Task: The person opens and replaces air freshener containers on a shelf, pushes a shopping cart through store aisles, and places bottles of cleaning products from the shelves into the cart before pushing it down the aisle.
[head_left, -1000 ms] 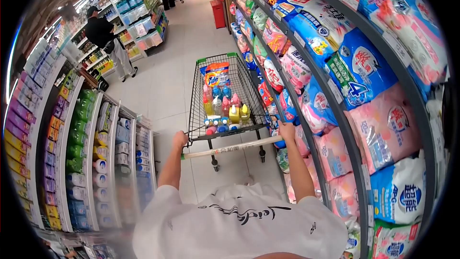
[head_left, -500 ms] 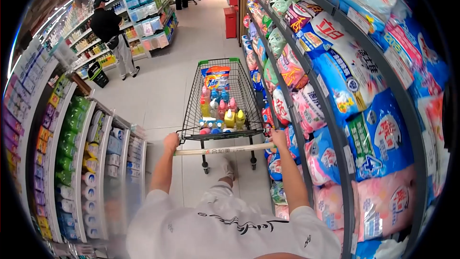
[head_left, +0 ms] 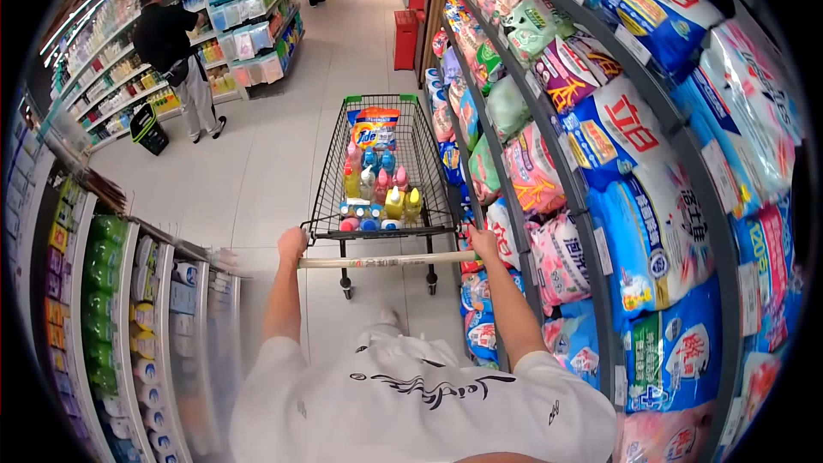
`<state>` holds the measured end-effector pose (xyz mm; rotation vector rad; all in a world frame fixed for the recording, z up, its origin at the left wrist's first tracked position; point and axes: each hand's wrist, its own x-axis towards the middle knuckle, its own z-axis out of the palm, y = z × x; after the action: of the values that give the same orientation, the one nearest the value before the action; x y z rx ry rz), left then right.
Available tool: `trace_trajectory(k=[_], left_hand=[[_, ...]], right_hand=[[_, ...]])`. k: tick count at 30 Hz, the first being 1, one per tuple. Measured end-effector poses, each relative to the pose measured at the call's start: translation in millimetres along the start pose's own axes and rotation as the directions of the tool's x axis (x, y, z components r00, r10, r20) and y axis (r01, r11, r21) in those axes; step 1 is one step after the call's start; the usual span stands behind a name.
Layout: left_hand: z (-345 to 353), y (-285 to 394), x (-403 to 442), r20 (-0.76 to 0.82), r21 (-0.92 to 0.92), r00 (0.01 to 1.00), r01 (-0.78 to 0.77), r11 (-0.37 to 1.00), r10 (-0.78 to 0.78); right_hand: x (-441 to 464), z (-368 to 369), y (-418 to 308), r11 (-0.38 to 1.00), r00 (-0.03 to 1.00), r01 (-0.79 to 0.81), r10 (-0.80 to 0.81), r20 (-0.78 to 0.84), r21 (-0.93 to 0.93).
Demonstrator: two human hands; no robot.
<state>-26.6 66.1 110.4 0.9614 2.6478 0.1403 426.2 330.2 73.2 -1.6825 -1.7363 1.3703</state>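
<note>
My left hand (head_left: 292, 244) is closed around the left end of the pale handle bar (head_left: 386, 261) of a shopping cart (head_left: 315, 206). At the bar's right end, my right hand (head_left: 484, 244) grips it too. The wire cart stands just ahead of me, with green corners at its far rim. An orange Tide detergent bag (head_left: 375, 130) leans upright at the far end of its basket. Nearer me are several bottles in pink, blue and white, among them a yellow bottle (head_left: 394, 202). Small items with blue and red tops lie closest to the handle.
Shelves of large detergent bags (head_left: 660, 240) run close along my right. On my left, a shelf holds green bottles (head_left: 105, 291) and other packs. A person in black (head_left: 163, 39) stands ahead left beside a dark basket (head_left: 150, 129). A red box (head_left: 405, 39) stands at the far right shelf end.
I have walked forward with the cart, and the shelves on both sides have slid back toward me. Both hands stay on the handle. The person in black appears farther left.
</note>
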Motion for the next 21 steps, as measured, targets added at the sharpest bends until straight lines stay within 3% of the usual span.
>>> trace_trajectory(k=[2, 7, 10, 13, 15, 17, 21], left_hand=[[-1.0, 3.7, 24.5, -0.025, -0.019, 1.0, -0.013, 1.0, 0.012], [1.3, 15.0, 94.1, -0.082, -0.028, 0.995, -0.065, 0.997, 0.063], [5.2, 21.8, 135.5, -0.051, -0.037, 0.997, -0.06, 0.998, 0.058], [2.5, 37.9, 161.2, -0.049, -0.054, 0.997, -0.055, 0.997, 0.052], [-6.1, 52.8, 177.4, -0.014, -0.07, 0.998, -0.056, 0.996, 0.056], [-17.9, 78.0, 203.2, -0.035, -0.062, 0.997, -0.067, 0.996, 0.065], [-19.4, 98.0, 245.1, -0.023, -0.066, 0.999, -0.049, 0.997, 0.047]], right_hand=[[18.3, 3.1, -17.3, 0.999, 1.0, -0.002, 0.003, -0.021, 0.048], [60.2, 3.8, -66.4, 0.995, 0.987, 0.042, -0.054, -0.153, -0.086], [123.6, 14.3, -59.8, 0.999, 0.997, 0.003, 0.0, -0.076, 0.04], [185.7, 20.7, -54.1, 0.959, 0.977, -0.173, 0.138, 0.162, 0.224], [217.0, 24.2, -51.8, 0.964, 0.98, -0.083, 0.032, 0.198, 0.254], [260.0, 16.7, -70.9, 0.901, 0.89, -0.315, 0.171, 0.422, 0.299], [277.5, -2.6, -141.4, 0.845, 0.767, -0.5, 0.33, 0.55, 0.19]])
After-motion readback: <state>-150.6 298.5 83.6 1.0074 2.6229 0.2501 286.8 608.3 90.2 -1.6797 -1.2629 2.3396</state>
